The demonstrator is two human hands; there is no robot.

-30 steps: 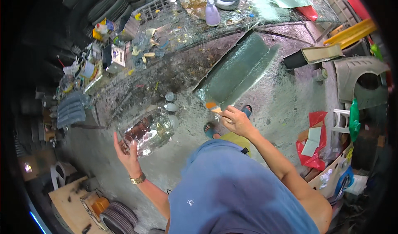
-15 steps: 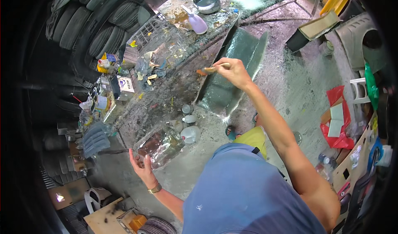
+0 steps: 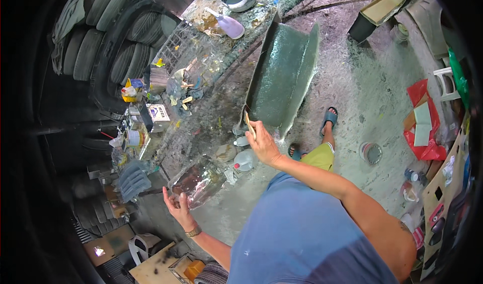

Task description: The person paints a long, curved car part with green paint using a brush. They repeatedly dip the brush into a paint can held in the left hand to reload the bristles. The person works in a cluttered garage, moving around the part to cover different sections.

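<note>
The right hand (image 3: 264, 145), thumb and fingers closed around a brush (image 3: 250, 126), is at the near left corner of the grey-green trough-shaped panel (image 3: 282, 67), whose long axis runs ahead of that hand and slightly rightward; whether the bristles touch the rim is hard to tell. Farther from the panel, the left hand (image 3: 179, 208) is half open, gripping the clear plastic container (image 3: 198, 181) just ahead of it between thumb and spread fingers.

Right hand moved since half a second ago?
Yes: the right hand has moved along the grey-green panel, from over its middle to its near left corner.
</note>
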